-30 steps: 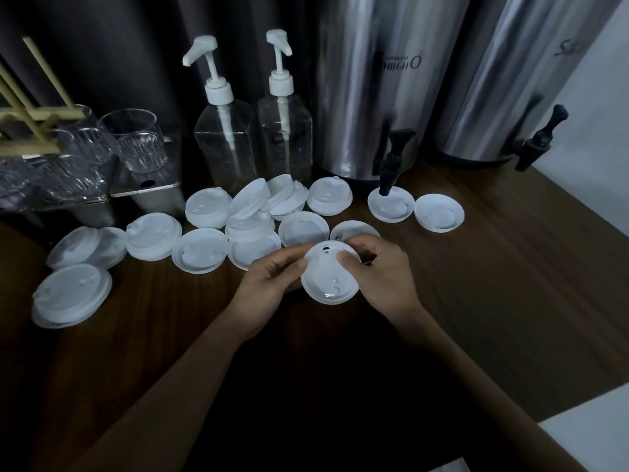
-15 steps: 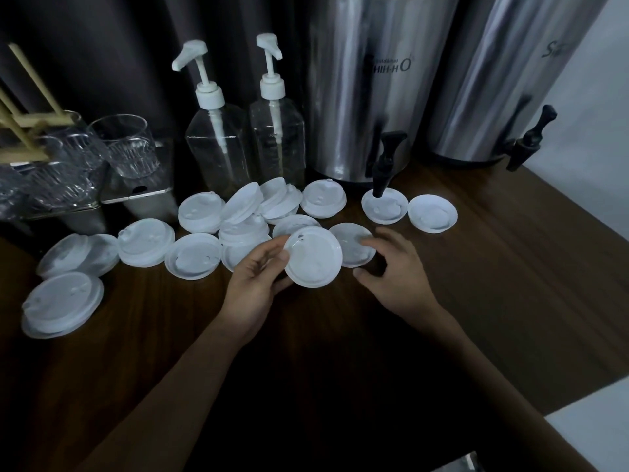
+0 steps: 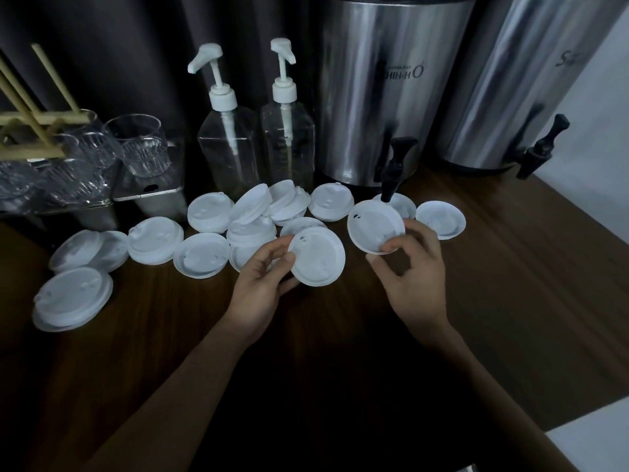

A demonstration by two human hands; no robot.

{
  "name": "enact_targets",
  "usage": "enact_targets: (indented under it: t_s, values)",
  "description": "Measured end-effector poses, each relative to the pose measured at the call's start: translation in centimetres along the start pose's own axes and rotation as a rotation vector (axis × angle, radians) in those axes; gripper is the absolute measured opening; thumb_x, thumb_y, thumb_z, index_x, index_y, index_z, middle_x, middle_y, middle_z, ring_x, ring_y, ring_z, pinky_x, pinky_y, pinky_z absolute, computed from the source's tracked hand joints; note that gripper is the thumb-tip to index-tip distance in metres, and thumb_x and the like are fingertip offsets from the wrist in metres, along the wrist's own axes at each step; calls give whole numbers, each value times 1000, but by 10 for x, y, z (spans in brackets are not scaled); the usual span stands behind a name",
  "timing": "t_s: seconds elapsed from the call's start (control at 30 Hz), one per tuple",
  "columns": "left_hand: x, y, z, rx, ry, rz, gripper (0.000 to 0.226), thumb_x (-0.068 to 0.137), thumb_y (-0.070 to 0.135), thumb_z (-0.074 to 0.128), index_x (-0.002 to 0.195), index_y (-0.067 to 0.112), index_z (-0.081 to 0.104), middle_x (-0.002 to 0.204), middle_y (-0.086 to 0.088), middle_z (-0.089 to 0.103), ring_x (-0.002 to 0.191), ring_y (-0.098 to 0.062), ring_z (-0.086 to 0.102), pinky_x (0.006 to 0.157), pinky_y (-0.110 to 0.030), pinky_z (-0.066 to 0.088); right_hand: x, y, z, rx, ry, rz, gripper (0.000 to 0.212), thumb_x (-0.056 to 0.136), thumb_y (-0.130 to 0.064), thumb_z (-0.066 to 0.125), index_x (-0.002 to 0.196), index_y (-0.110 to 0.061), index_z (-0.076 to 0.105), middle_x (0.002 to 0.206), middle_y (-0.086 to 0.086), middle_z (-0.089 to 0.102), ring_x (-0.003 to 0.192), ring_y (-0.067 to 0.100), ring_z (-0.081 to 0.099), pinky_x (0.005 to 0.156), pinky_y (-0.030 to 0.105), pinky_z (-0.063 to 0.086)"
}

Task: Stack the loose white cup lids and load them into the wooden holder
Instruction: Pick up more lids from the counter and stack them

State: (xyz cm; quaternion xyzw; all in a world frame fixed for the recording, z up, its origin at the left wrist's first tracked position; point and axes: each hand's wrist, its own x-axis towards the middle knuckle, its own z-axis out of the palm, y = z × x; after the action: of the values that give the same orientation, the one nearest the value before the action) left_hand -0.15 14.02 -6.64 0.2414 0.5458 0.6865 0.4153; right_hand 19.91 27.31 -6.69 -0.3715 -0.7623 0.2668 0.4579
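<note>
Two lids up, one per hand!
The left hand (image 3: 262, 284) pinched the left lid (image 3: 316, 257) by its rim, thumb on top. The right hand (image 3: 412, 281) pinched the right lid (image 3: 376, 226) at its lower edge, tilted. They hung mid-frame, just apart, the right one higher, so nesting looked next. Loose lids (image 3: 204, 253) lay behind and left, and the holder (image 3: 30, 131) stood upper left, nearer the left hand.

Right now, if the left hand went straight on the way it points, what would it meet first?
The left hand, holding one lid, would probably meet the loose lid just behind it first; depth unclear.
</note>
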Motion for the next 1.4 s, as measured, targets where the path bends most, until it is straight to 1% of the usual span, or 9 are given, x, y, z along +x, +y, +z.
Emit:
enact_targets:
  t_s: [0.13, 0.27, 0.47, 0.6, 0.7, 0.8, 0.93, 1.07, 1.4]
  values:
    - [-2, 1, 1, -16, -14, 8, 38, 94, 24, 64, 131, 14, 66, 139, -6, 66, 128, -21, 65, 102, -44, 57, -9, -14, 6, 45, -69, -89, 24, 82, -20, 87, 92, -17, 66, 137, -2, 52, 124, -3, 50, 94, 7, 41]
    - [-2, 2, 1, -39, -29, 11, 29, 101, 16, 58, 129, 15, 66, 139, -5, 67, 128, -23, 66, 101, -44, 58, -21, -20, 17, 46, -187, -108, 24, 84, -27, 85, 95, -18, 66, 140, -9, 46, 125, 4, 53, 95, 14, 47]
    - [-6, 8, 3, -58, -106, 14, 32, 99, 17, 56, 127, 22, 70, 140, -5, 68, 130, -25, 64, 104, -47, 55, -28, -26, 27, -14, -260, -180, 32, 85, -34, 83, 107, -18, 67, 137, -4, 46, 129, 13, 51, 100, 32, 53]
    - [-6, 8, 1, -11, -143, 4, 35, 106, 11, 49, 137, 13, 64, 140, -7, 67, 131, -28, 63, 106, -46, 54, -27, -23, 28, 9, -316, -205, 37, 80, -46, 86, 99, -20, 68, 158, 0, 37, 147, 17, 39, 107, 41, 50]
    - [-7, 9, 3, 12, -165, -1, 34, 105, 8, 49, 135, 14, 65, 135, -6, 70, 127, -26, 66, 102, -41, 57, -24, -25, 27, 48, -374, -282, 37, 81, -44, 88, 93, -15, 68, 167, 5, 31, 157, 16, 28, 117, 38, 42]
    - [-7, 10, 4, 4, -173, -13, 34, 105, 6, 49, 133, 13, 65, 134, -6, 71, 126, -24, 67, 97, -35, 59, -24, -28, 30, 40, -382, -297, 40, 81, -43, 87, 93, -13, 64, 165, 4, 37, 154, 11, 32, 114, 34, 43]
    - [-6, 9, 3, -13, -175, -16, 34, 106, 5, 47, 135, 12, 64, 135, -5, 71, 127, -23, 67, 100, -37, 57, -27, -33, 36, 84, -330, -133, 68, 80, -46, 87, 130, -21, 49, 159, -6, 43, 143, 1, 42, 110, 27, 46]
    - [-6, 9, 3, -27, -164, -21, 33, 106, 8, 47, 134, 14, 65, 136, -5, 70, 127, -24, 66, 100, -38, 56, -24, -33, 35, 72, -386, -180, 87, 88, -43, 81, 157, -16, 36, 159, -4, 42, 149, 11, 39, 117, 36, 42]
    - [-3, 6, -1, -17, -186, -43, 37, 105, 9, 48, 139, 10, 63, 139, -8, 68, 130, -28, 64, 101, -42, 53, -17, -35, 28, 32, -474, -164, 87, 79, -44, 80, 154, -23, 42, 152, -7, 37, 144, 8, 38, 113, 27, 41]
